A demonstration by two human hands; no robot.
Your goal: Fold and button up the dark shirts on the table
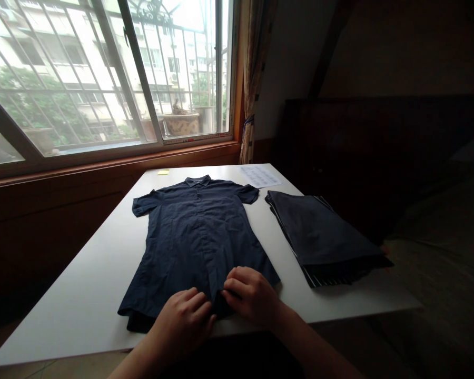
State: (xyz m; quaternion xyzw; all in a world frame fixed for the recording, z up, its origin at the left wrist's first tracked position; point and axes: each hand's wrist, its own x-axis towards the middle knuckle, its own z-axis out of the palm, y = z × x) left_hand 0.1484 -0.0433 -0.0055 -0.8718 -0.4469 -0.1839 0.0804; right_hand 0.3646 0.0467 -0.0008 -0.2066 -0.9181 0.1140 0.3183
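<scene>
A dark blue short-sleeved button-up shirt (193, 231) lies spread on its back, its collar at the far side and its hem towards me. At the bottom of the button placket, my left hand (187, 316) has its fingers curled on the hem. Just to the right, my right hand (250, 295) pinches the hem edge beside the placket. Both hands are closed on the fabric and close together. A darker layer of cloth shows below the left hem corner. My fingertips are partly hidden by the hands themselves.
The shirt rests on a white table (90, 284). On the right lies a stack of folded dark clothes (319, 226). A printed paper sheet (260, 175) and a yellow sticky note (163, 172) are at the far edge. Beyond stand a barred window (181, 68) and a curtain (253, 79).
</scene>
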